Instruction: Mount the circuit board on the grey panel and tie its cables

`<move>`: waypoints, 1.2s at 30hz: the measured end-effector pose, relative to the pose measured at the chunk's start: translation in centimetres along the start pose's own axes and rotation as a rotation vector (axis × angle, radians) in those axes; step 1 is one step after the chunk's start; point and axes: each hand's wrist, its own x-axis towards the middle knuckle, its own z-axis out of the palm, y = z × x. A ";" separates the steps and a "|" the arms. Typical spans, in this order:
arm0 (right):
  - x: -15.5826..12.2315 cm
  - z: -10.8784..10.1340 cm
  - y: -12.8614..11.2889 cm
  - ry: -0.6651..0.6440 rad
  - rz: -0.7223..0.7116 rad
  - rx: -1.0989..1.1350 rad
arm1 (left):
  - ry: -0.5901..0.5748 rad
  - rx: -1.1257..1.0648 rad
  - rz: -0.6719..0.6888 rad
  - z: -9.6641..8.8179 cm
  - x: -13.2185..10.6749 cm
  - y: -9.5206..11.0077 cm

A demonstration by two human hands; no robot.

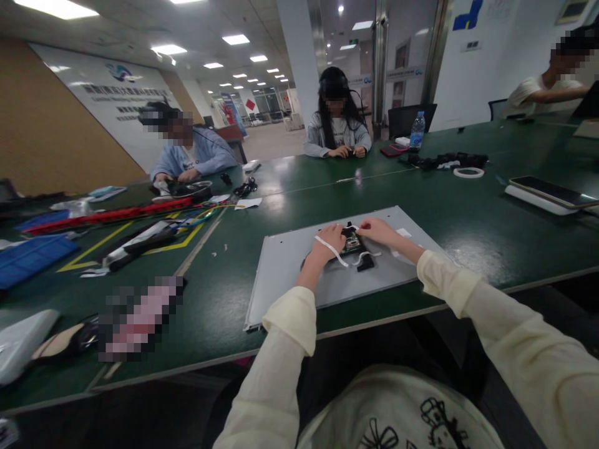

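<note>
On the grey board [281, 274] in front of me lies a black device [352, 242] with a bare green circuit board showing. My left hand [330, 242] is closed over its left side, hiding part of it. My right hand [377, 231] pinches at its upper right edge, where a bit of white strip shows by the fingertips. Another white strip [332, 251] crosses my left wrist, and a curved white piece [367, 255] lies below the device. Close by is a small black block [365, 264].
Two people sit across the green table [299, 181], another at far right. To the left are a blue tray [37, 259], cables and a dark pouch [140, 243]. On the right are a phone [555, 191], a white tape roll [468, 173] and a water bottle [417, 131].
</note>
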 end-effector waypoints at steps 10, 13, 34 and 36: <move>-1.1 -0.6 -0.3 0.017 0.152 0.310 | -0.005 -0.012 -0.025 -0.2 -0.1 0.3; -1.4 -0.6 -0.4 0.011 0.100 0.162 | 0.013 -0.019 -0.018 0.0 -0.1 0.2; -3.3 -1.1 -1.9 -0.036 -0.047 -0.585 | 0.000 0.005 0.004 -1.0 -0.8 0.7; -3.4 -1.4 -1.5 -0.025 -0.042 -0.566 | -0.003 -0.001 0.005 -1.0 -0.8 0.7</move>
